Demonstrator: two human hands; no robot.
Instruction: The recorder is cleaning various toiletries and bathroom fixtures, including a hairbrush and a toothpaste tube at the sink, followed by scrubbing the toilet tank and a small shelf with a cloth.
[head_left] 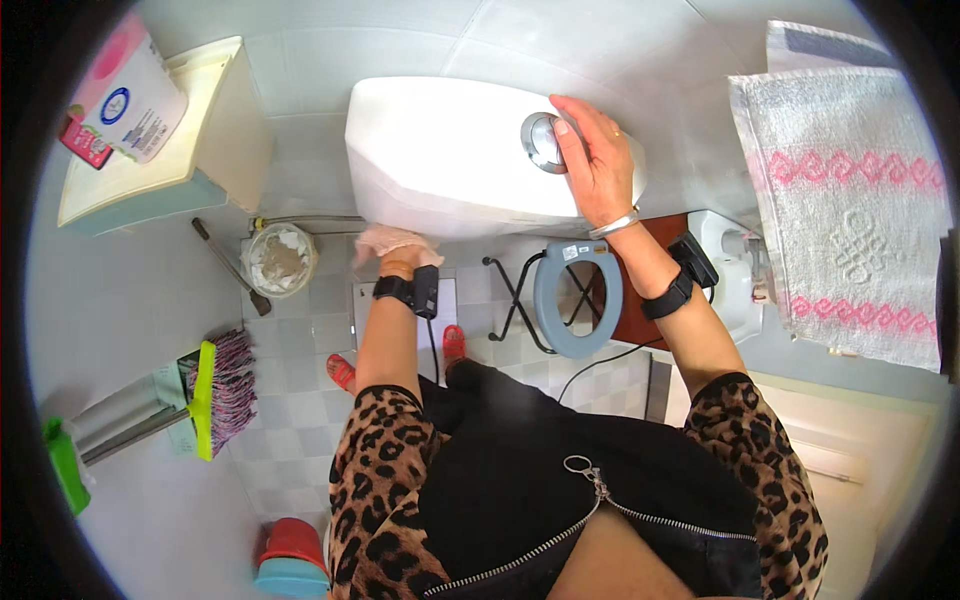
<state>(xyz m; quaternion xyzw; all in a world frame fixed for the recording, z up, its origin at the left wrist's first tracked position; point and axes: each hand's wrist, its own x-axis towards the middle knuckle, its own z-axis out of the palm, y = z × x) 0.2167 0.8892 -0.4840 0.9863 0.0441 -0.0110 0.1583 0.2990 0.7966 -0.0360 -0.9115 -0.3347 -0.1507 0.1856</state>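
A white toilet tank (430, 150) stands against the tiled wall in front of me. My right hand (600, 170) rests over the right part of its lid, fingers stretched out. Its thumb lies on the round chrome flush button (543, 142); whether it presses down I cannot tell. Below the tank's front left edge, my left hand (400, 264) holds a crumpled pale pink cloth (378, 242). The cloth hides most of those fingers. Each wrist wears a black strap with a small device.
At left are a cabinet (235, 120) with a tissue pack (135, 100), a waste bin (281, 260), a mop (228, 395) and red and blue basins (292, 555). A grey commode seat on a black frame (553, 300), a white washbasin (722, 255) and hanging towels (850, 240) are at right.
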